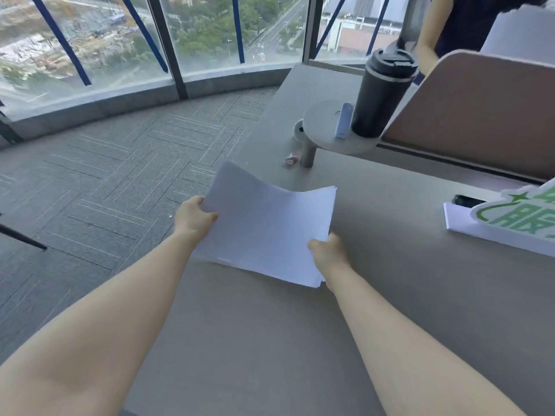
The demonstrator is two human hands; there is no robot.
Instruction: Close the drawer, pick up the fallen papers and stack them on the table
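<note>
A stack of white papers (267, 223) hangs just above the grey table (270, 340), over its left edge, bowed in the middle. My left hand (193, 216) grips the stack's left edge. My right hand (329, 253) grips its near right corner. The lower edge of the stack touches or nearly touches the tabletop. No drawer is in view.
A small round shelf (324, 127) on a post carries a black tumbler (383, 94) and a white stick-shaped item (344, 120). A crumpled wrapper (290, 159) lies near the post. A brown divider (480, 115), a green-and-white sign (522, 217) and a phone (468, 201) stand right. Another person (456, 28) is behind. Carpet and windows lie left.
</note>
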